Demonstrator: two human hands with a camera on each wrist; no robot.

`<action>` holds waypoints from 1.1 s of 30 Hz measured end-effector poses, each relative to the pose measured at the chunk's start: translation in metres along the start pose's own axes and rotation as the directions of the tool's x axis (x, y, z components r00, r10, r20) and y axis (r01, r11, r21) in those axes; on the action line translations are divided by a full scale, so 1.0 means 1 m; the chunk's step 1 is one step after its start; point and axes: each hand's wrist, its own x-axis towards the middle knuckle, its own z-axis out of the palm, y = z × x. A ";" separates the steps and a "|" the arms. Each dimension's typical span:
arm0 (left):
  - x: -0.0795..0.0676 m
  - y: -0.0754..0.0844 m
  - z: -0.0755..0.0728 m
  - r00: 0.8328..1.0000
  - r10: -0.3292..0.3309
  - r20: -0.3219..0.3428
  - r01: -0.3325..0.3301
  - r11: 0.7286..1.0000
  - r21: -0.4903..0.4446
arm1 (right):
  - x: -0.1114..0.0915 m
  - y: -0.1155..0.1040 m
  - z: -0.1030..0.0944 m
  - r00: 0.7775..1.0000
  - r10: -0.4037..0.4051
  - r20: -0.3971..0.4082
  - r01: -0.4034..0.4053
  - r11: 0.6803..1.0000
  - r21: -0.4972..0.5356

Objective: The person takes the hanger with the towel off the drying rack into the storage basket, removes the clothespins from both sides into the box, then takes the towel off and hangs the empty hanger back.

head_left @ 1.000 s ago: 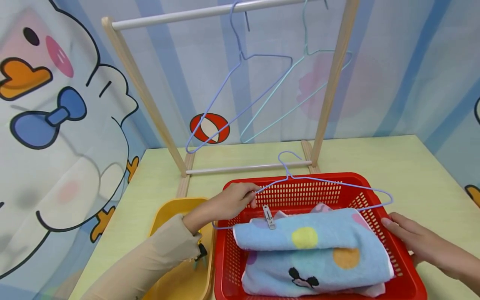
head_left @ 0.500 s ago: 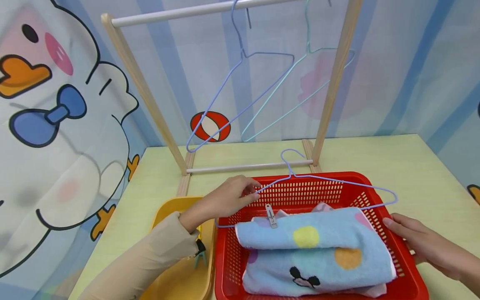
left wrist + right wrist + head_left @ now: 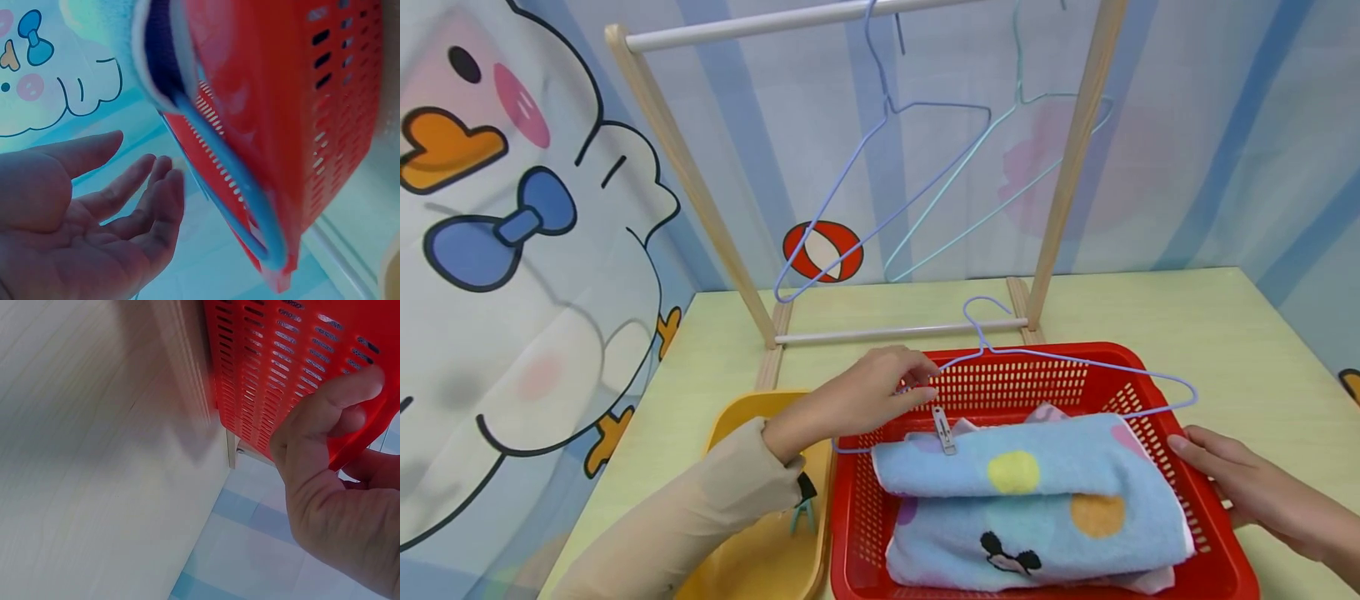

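A lavender wire hanger (image 3: 982,344) lies across the red basket, its hook pointing up at the back. Folded over its lower bar is a light blue towel (image 3: 1052,479) with coloured dots, and a silver clip (image 3: 943,432) grips the towel's upper left. My left hand (image 3: 868,392) hovers over the basket's back left beside the hanger's shoulder, thumb and fingers apart. The left wrist view shows this hand (image 3: 106,231) holding nothing, near the hanger's bent end (image 3: 269,244). My right hand (image 3: 1243,479) holds the right rim of the red basket (image 3: 842,542).
Left of the basket stands a yellow bin (image 3: 823,508) with a teal clothespin (image 3: 803,512) inside. Behind it rises a wooden drying rack (image 3: 1071,175), where a periwinkle hanger (image 3: 842,183) and a mint hanger (image 3: 951,179) hang. The table (image 3: 1217,333) meets a printed backdrop.
My left thumb and fingers have parted from the hanger's left shoulder, and the hand has shifted slightly right. My right hand keeps its place on the basket's rim.
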 end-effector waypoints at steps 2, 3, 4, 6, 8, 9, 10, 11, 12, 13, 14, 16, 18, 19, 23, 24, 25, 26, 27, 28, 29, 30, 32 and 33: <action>0.002 0.003 0.000 1.000 -0.003 0.025 0.003 1.000 -0.010 | 0.000 0.000 0.000 1.000 0.000 -0.001 0.000 1.000 -0.005; 0.003 0.004 0.000 0.999 -0.007 0.039 0.008 1.000 -0.010 | 0.000 0.000 0.000 1.000 0.000 -0.002 0.000 1.000 -0.006; 0.004 0.005 0.000 0.998 -0.014 0.053 0.015 1.000 -0.009 | 0.000 0.000 0.000 1.000 0.002 -0.003 -0.002 1.000 -0.007; 0.006 0.007 0.000 0.996 -0.029 0.087 0.030 0.999 -0.011 | 0.000 0.000 0.000 1.000 0.003 -0.005 -0.003 1.000 -0.008; 0.008 0.010 0.000 0.992 -0.042 0.121 0.042 0.999 -0.003 | 0.000 0.000 0.000 1.000 0.002 -0.007 -0.002 1.000 -0.009; 0.009 0.010 0.001 0.989 -0.045 0.142 0.045 0.999 0.003 | 0.000 0.000 0.000 1.000 0.001 -0.005 -0.001 1.000 -0.008; 0.010 0.011 0.001 0.984 -0.053 0.168 0.053 0.999 0.003 | 0.000 0.000 0.000 1.000 0.001 -0.005 -0.001 1.000 -0.009; 0.011 0.012 0.001 0.979 -0.060 0.194 0.060 0.998 0.008 | 0.000 0.000 0.000 1.000 -0.001 -0.003 0.001 1.000 -0.008; 0.013 0.013 0.001 0.974 -0.065 0.219 0.063 0.998 0.016 | 0.000 -0.001 0.000 1.000 -0.001 -0.002 0.001 1.000 -0.008; 0.014 0.013 0.001 0.967 -0.071 0.243 0.067 0.997 0.024 | 0.000 0.000 0.000 1.000 -0.001 -0.002 0.001 1.000 -0.008; 0.015 0.014 0.001 0.961 -0.077 0.267 0.071 0.997 0.030 | 0.000 0.000 0.000 1.000 -0.002 -0.001 0.002 1.000 -0.008; 0.017 0.014 0.001 0.944 -0.090 0.317 0.082 0.996 0.037 | 0.000 0.000 0.000 1.000 -0.002 -0.003 0.002 1.000 -0.012; 0.019 0.014 0.001 0.930 -0.087 0.358 0.078 0.996 0.039 | 0.000 0.000 0.000 1.000 -0.002 -0.005 0.002 1.000 -0.014; 0.020 0.014 0.001 0.924 -0.084 0.373 0.076 0.996 0.034 | 0.000 0.000 0.000 1.000 -0.003 -0.005 0.003 1.000 -0.013; 0.022 0.014 0.000 0.909 -0.069 0.410 0.072 0.997 0.008 | 0.001 0.001 0.000 1.000 -0.003 -0.005 0.003 1.000 -0.008; 0.023 0.015 0.000 0.909 -0.069 0.411 0.075 0.997 0.000 | 0.001 0.001 0.000 1.000 -0.004 -0.004 0.004 1.000 -0.007; 0.023 0.015 -0.001 0.910 -0.066 0.410 0.075 0.997 -0.007 | 0.001 0.001 0.000 1.000 -0.006 -0.004 0.006 1.000 -0.006; 0.023 0.015 -0.001 0.912 -0.059 0.406 0.070 0.997 -0.012 | 0.001 0.002 -0.001 1.000 -0.008 -0.002 0.008 1.000 -0.003; 0.024 0.015 -0.002 0.915 -0.053 0.401 0.065 0.998 -0.015 | 0.001 0.003 -0.001 1.000 -0.009 0.000 0.009 1.000 0.002; 0.024 0.014 -0.002 0.916 -0.042 0.400 0.056 0.998 -0.023 | 0.002 0.004 -0.001 1.000 -0.011 0.004 0.011 1.000 0.008; 0.025 0.013 -0.003 0.917 -0.033 0.399 0.051 0.998 -0.035 | 0.002 0.006 -0.002 1.000 -0.014 0.008 0.014 1.000 0.015; 0.025 0.012 -0.004 0.919 -0.022 0.394 0.044 0.998 -0.048 | 0.003 0.007 -0.003 1.000 -0.021 0.013 0.021 1.000 0.022; 0.025 0.011 -0.005 0.925 -0.003 0.379 0.037 0.996 -0.081 | 0.003 0.010 -0.004 0.999 -0.030 0.023 0.029 0.999 0.038; 0.025 0.010 -0.006 0.929 0.003 0.371 0.037 0.994 -0.102 | 0.003 0.011 -0.004 0.999 -0.033 0.027 0.031 0.999 0.044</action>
